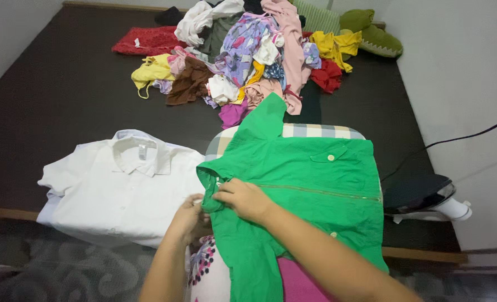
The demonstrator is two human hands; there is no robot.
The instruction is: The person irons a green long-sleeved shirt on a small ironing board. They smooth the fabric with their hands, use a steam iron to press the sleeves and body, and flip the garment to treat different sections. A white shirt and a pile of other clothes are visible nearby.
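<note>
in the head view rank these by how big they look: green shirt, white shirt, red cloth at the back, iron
1. green shirt, though it lies nearest the camera
2. white shirt
3. iron and red cloth: they look alike, and the cloth lies farther off, so unranked

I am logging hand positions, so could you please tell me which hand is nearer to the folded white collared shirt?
Left. The left hand grips the green zip-front garment at its edge right beside the folded white collared shirt; the right hand rests farther in on the green fabric.

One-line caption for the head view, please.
Both hands, left hand and right hand, grip a green shirt spread on a checked ironing board, beside a folded white shirt.
</note>
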